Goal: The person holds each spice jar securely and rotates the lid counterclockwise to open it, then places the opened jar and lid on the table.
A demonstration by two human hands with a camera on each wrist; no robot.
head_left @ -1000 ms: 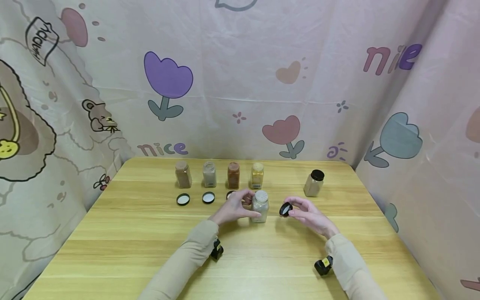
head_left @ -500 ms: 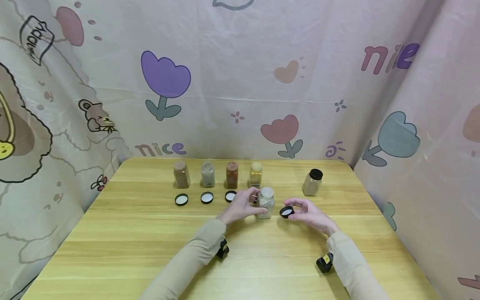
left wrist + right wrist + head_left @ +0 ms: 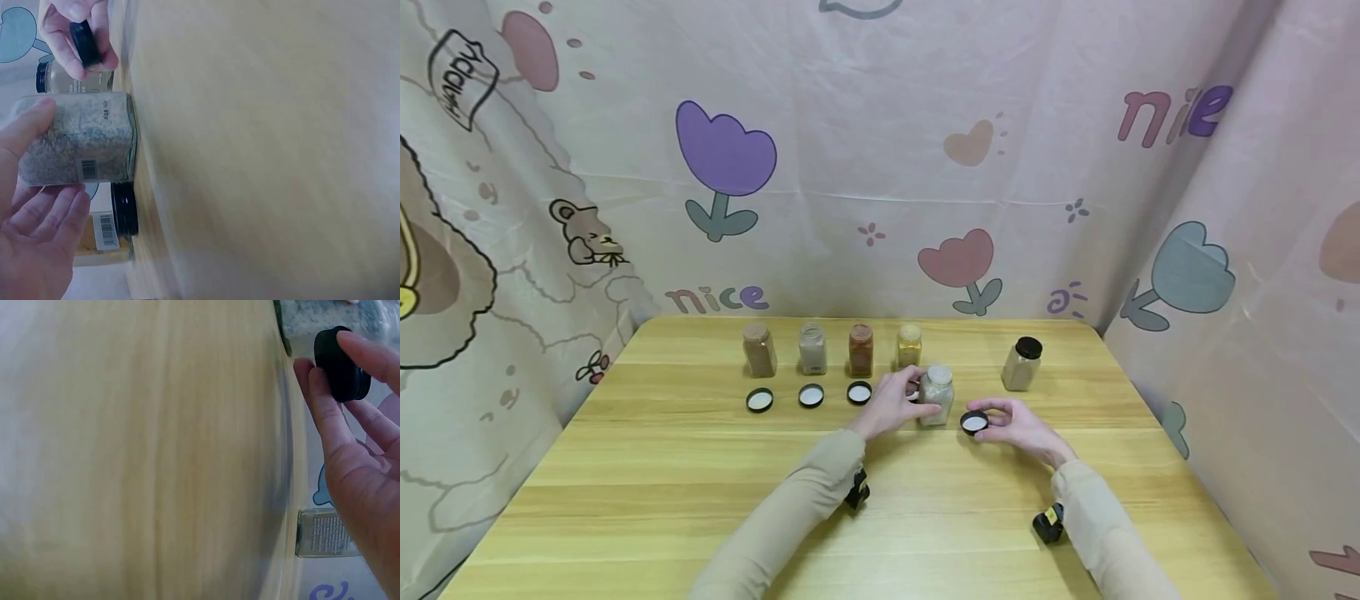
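Note:
My left hand holds an uncapped clear jar of pale, grainy seasoning by its sides. In the left wrist view, the thumb lies across the near side of this jar, with the fingers on its other side. My right hand pinches a black screw lid between thumb and fingers, its white inside facing up. The lid is just right of the jar and apart from it. In the right wrist view the black lid overlaps the lower part of the jar.
Along the back stand uncapped jars of brown, whitish, reddish and yellow powder. Black lids lie before them; one is partly hidden behind my left hand. A black-capped jar stands at the back right.
My left hand has moved the jar right and farther back, toward the yellow jar's right side. My right hand has stayed nearly in place, tipping the lid so its white inside faces more upward.

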